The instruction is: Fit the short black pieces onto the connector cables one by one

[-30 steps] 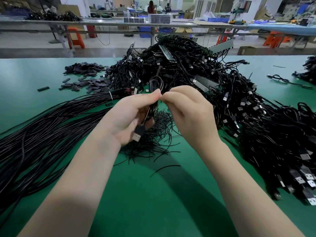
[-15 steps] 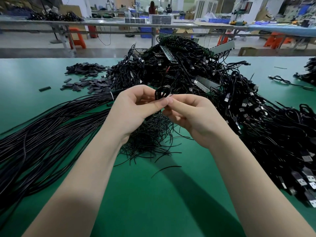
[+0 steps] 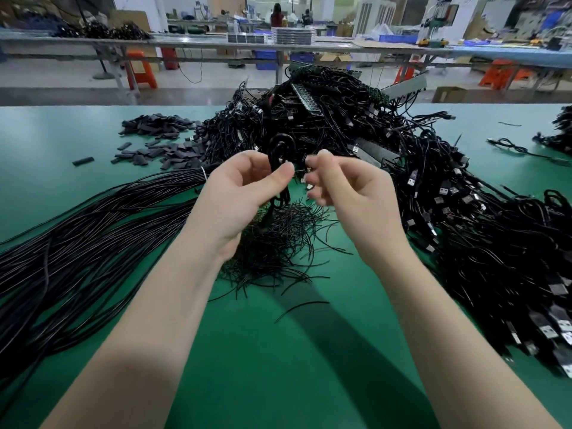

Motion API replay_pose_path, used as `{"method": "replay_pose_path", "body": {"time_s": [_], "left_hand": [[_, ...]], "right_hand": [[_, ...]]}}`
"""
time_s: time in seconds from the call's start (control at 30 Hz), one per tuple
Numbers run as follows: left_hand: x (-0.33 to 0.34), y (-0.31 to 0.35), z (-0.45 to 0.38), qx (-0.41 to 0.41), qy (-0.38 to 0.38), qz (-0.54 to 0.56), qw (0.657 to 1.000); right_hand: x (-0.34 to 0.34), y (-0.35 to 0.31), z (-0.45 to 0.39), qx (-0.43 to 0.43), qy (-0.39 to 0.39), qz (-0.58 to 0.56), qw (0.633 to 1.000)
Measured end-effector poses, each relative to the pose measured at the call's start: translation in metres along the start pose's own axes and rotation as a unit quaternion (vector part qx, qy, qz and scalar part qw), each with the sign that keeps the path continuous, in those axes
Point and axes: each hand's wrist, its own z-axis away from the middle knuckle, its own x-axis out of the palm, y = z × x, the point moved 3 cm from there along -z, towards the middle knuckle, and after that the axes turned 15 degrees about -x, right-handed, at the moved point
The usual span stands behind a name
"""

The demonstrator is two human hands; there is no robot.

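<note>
My left hand (image 3: 244, 193) pinches a coiled black cable (image 3: 280, 156) between thumb and forefinger, held above the heap of short thin cut wires (image 3: 278, 239) on the green table (image 3: 278, 366). My right hand (image 3: 346, 193) is curled just beside it — blurred, so I cannot tell whether it holds anything. The short black pieces (image 3: 161, 144) lie well apart, far left. The cable looks light, limp and springy — I judge it best held close to its free end.
</note>
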Motion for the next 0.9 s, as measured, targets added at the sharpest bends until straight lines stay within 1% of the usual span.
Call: {"method": "replay_pose_path", "body": {"time_s": [0.03, 0.07, 0.13, 0.17, 0.27, 0.37, 0.43, 0.5, 0.53, 0.57, 0.6, 0.63, 0.67, 0.73, 0.77, 0.8, 0.83, 0.87, 0.9], "left_hand": [[0.000, 0.001, 0.000, 0.022, -0.003, -0.008, 1.000], [0.000, 0.001, 0.001, 0.034, -0.019, -0.012, 0.999], [0.003, 0.000, 0.001, 0.043, -0.049, -0.014, 0.998], [0.003, 0.000, 0.001, 0.049, -0.052, -0.013, 0.997], [0.001, 0.000, 0.000, 0.073, -0.054, -0.015, 0.996], [0.000, 0.002, 0.001, 0.094, -0.051, -0.058, 0.993], [-0.001, 0.003, 0.002, 0.092, -0.050, -0.067, 0.992], [-0.001, 0.003, 0.003, 0.090, -0.039, -0.068, 0.993], [-0.001, 0.003, 0.003, 0.090, -0.025, -0.077, 0.993], [0.000, 0.002, 0.003, 0.082, -0.008, -0.088, 0.993], [0.001, 0.002, 0.003, 0.062, 0.003, -0.093, 0.994], [0.002, 0.000, 0.003, 0.027, 0.004, -0.088, 0.996], [0.004, -0.001, 0.003, -0.015, -0.008, -0.072, 0.997], [0.006, -0.002, 0.005, -0.094, -0.040, -0.040, 0.994], [0.006, -0.002, 0.006, -0.121, -0.052, -0.031, 0.991], [0.006, -0.001, 0.007, -0.132, -0.058, -0.027, 0.989], [0.005, -0.001, 0.006, -0.122, -0.056, -0.031, 0.990], [0.004, -0.001, 0.004, -0.094, -0.044, -0.044, 0.994], [0.002, 0.000, 0.003, -0.055, -0.021, -0.059, 0.996]], "right_hand": [[0.000, 0.003, 0.001, 0.087, -0.021, -0.060, 0.994], [0.001, 0.007, 0.003, 0.143, -0.043, -0.091, 0.985], [0.002, 0.009, 0.006, 0.204, -0.067, -0.147, 0.966], [0.003, 0.009, 0.007, 0.224, -0.068, -0.179, 0.956], [0.004, 0.006, 0.006, 0.243, -0.073, -0.256, 0.933], [0.004, 0.005, 0.005, 0.226, -0.083, -0.251, 0.937], [0.004, 0.004, 0.006, 0.219, -0.088, -0.249, 0.939], [0.004, 0.001, 0.004, 0.176, -0.081, -0.212, 0.958], [0.003, -0.001, 0.003, 0.126, -0.072, -0.157, 0.977], [0.001, -0.004, 0.001, 0.047, -0.064, -0.059, 0.995], [0.000, -0.008, 0.000, -0.051, -0.062, 0.064, 0.995], [0.001, -0.011, 0.000, -0.152, -0.067, 0.172, 0.971], [0.003, -0.015, 0.002, -0.233, -0.074, 0.246, 0.938], [0.005, -0.017, 0.007, -0.340, -0.081, 0.321, 0.880], [0.006, -0.017, 0.008, -0.371, -0.079, 0.339, 0.861], [0.006, -0.017, 0.009, -0.382, -0.074, 0.345, 0.854], [0.006, -0.016, 0.008, -0.373, -0.069, 0.336, 0.862], [0.005, -0.015, 0.007, -0.337, -0.065, 0.308, 0.888], [0.004, -0.014, 0.004, -0.272, -0.061, 0.260, 0.925]]}}
